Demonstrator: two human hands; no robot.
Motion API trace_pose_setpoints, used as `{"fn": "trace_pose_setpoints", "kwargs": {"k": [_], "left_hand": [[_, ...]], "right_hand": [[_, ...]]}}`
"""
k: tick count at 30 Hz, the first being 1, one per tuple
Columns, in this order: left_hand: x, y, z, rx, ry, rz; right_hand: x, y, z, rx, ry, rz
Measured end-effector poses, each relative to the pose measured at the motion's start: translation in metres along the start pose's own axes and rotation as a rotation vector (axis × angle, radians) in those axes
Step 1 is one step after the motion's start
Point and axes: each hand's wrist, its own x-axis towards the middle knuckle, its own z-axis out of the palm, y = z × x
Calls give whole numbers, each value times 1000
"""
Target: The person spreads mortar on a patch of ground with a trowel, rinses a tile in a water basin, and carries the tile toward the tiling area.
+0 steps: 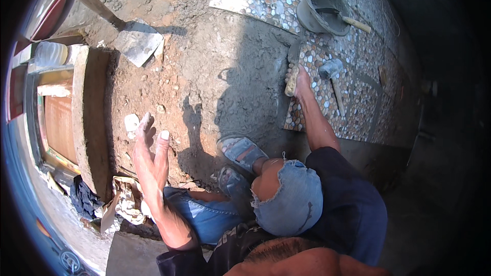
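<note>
Right hand: closed on the handle of 1 trowel. Trowel located at the left edge of the pebble tile, beside the grey mortar bed, blade directed away from the person. Left hand: open, thumb apart from the fingers, above the soil, near 1 white lump. Mallet lies on the tile, right of the right hand. Bucket beyond contains grey mix and 1 wooden-handled tool.
</note>
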Motion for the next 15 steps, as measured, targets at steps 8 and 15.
{"fn": "trace_pose_setpoints", "kwargs": {"k": [8, 15], "left_hand": [[-1, 1, -1, 16, 15, 0], [2, 5, 5, 21, -19, 7]], "right_hand": [[2, -25, -6, -202, 100, -17], [-1, 20, 75, -281, 47, -13]]}}
